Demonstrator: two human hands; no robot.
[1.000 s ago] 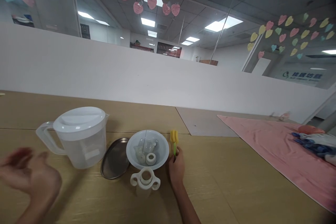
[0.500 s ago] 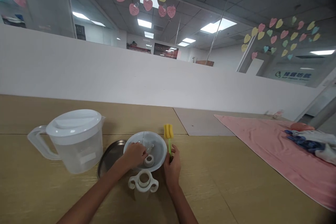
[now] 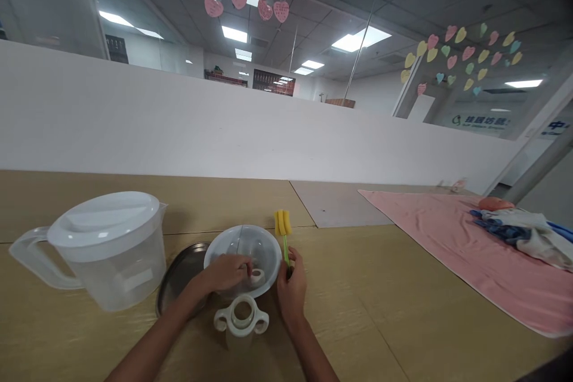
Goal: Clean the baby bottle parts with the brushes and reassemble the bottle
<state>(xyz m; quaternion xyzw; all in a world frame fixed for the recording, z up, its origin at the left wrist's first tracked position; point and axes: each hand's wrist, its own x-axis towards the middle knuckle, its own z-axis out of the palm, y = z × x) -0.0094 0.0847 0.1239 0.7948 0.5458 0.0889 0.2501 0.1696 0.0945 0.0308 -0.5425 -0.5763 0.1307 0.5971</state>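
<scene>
My right hand [image 3: 292, 289] is closed round the green handle of a yellow sponge bottle brush [image 3: 283, 224], which stands upright at the right of a white bowl [image 3: 274, 245]. Reaching over the bowl's left rim, my left hand [image 3: 226, 273] has its fingers curled down inside. Their tips are beside a small white bottle collar ring [image 3: 256, 277]; what they pinch, if anything, is hidden. Clear, see-through pieces also lie in the bowl. Just in front stands a baby bottle [image 3: 242, 319], uncapped, with two white side handles.
A large lidded clear pitcher [image 3: 120, 256] stands at the left. Between it and the bowl lies a round dark metal tray [image 3: 172, 283], partly under my left forearm. On the right a pink cloth [image 3: 430, 233] is spread, with folded clothes [image 3: 523, 233] on it. A white wall [image 3: 224, 131] runs behind the table.
The view has shifted slightly. My left hand has moved a little lower in the bowl, closer to the collar ring. My right hand keeps holding the brush.
</scene>
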